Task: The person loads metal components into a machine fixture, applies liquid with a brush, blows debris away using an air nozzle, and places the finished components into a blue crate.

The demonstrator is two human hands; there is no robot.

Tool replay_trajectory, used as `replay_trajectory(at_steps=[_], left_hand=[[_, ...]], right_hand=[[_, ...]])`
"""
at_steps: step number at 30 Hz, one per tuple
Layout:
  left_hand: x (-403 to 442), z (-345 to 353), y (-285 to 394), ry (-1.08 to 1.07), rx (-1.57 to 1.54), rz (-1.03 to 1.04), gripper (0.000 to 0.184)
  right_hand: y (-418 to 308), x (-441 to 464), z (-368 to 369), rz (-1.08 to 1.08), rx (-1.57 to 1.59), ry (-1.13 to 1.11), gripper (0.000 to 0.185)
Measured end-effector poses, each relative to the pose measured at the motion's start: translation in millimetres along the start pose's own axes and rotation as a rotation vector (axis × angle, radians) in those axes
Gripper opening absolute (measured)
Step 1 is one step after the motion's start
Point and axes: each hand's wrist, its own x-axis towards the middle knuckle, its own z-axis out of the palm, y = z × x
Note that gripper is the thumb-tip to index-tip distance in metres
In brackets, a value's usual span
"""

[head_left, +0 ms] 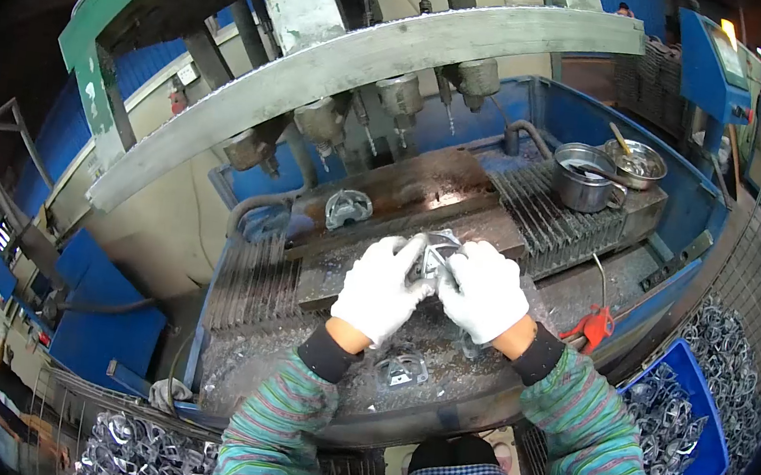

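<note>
Both my hands wear white gloves and meet over the machine bed. My left hand point(381, 286) and my right hand point(487, 292) are closed on one small silver metal casting point(438, 252), whose lower part is hidden by the fingers. Behind my left hand, a similar curved metal casting point(347, 208) lies on the dark steel block. Another metal casting point(402, 369) rests on the chip-covered bed, between my forearms and below the gloves.
A green drilling machine with several drill spindles point(399, 97) hangs over the bed. A metal pot point(581, 187) and a metal bowl point(643, 161) stand at the right. Nearby are a red-handled air gun point(595, 326), a blue bin point(712, 442) of castings, and castings piled lower left point(139, 459).
</note>
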Motion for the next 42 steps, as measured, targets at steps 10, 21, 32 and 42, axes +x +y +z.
replay_trajectory(at_steps=[10, 21, 32, 42], left_hand=[[59.7, 16.2, -46.0, -0.021, -0.044, -0.283, 0.056], [118.5, 58.9, -109.4, 0.032, -0.06, -0.215, 0.041], [126.0, 46.7, -114.5, -0.075, -0.096, -0.196, 0.04], [130.4, 51.0, -123.6, -0.108, -0.051, -0.056, 0.045]], right_hand=[[19.7, 16.8, 7.0, 0.146, 0.05, -0.121, 0.03], [56.1, -76.5, -105.0, 0.249, -0.114, 0.097, 0.036], [116.0, -156.6, -166.6, 0.47, -0.475, 0.057, 0.03], [130.0, -178.3, -151.3, 0.667, -0.322, 0.016, 0.017]])
